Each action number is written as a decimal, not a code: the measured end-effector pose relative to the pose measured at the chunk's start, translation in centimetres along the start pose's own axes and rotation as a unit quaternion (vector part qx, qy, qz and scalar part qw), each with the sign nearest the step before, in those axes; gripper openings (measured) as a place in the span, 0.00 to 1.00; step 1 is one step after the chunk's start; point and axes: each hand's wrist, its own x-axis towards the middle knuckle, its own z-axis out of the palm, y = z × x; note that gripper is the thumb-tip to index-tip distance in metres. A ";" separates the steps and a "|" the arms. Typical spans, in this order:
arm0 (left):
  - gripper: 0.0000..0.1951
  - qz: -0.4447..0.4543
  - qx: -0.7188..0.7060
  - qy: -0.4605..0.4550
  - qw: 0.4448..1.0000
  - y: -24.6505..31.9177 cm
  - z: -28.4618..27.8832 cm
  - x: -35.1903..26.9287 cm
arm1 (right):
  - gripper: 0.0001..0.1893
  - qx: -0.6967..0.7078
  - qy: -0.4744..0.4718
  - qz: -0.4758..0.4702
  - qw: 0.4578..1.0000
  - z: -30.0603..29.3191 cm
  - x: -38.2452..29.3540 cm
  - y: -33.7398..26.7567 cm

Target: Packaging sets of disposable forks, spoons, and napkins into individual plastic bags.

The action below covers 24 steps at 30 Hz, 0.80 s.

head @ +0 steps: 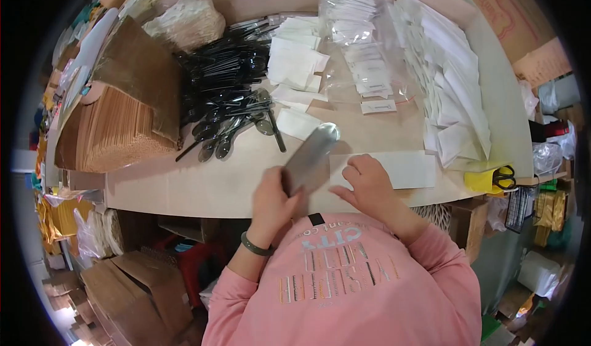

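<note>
My left hand [273, 203] grips a long, shiny wrapped item [310, 159] with a rounded tip, slightly blurred; its exact kind is unclear. To its right, my right hand [367, 182], fingers curled, rests over the left part of a white paper envelope or sleeve [413, 169] lying at the table's near edge. Whether those fingers pinch the paper cannot be told. Beyond my left hand lie dark plastic spoons [224, 147] in a heap. White paper packets [295, 62] are stacked beside them, one lying just behind the wrapped item's tip.
At left a cardboard box [138, 69] holds tightly packed brown paper pieces [115, 129]. A clear bag [330, 59] with small printed packets lies at the back, white envelopes [443, 69] along the right wall. A yellow holder [478, 180] with black-handled scissors [504, 178] hangs at the right edge.
</note>
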 end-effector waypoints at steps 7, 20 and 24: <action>0.34 0.044 0.111 0.044 0.992 -1.2 -1.0 -1.0 | 0.16 -0.011 -0.114 0.181 0.977 3.0 1.8 0.1; 0.40 0.182 0.162 -0.153 0.958 0.1 -3.6 2.9 | 0.07 0.126 -0.148 0.044 0.980 3.9 3.1 -1.2; 0.36 0.205 0.160 0.077 0.962 -0.6 -2.0 0.4 | 0.10 -0.144 0.058 -0.012 0.988 -0.4 6.0 7.4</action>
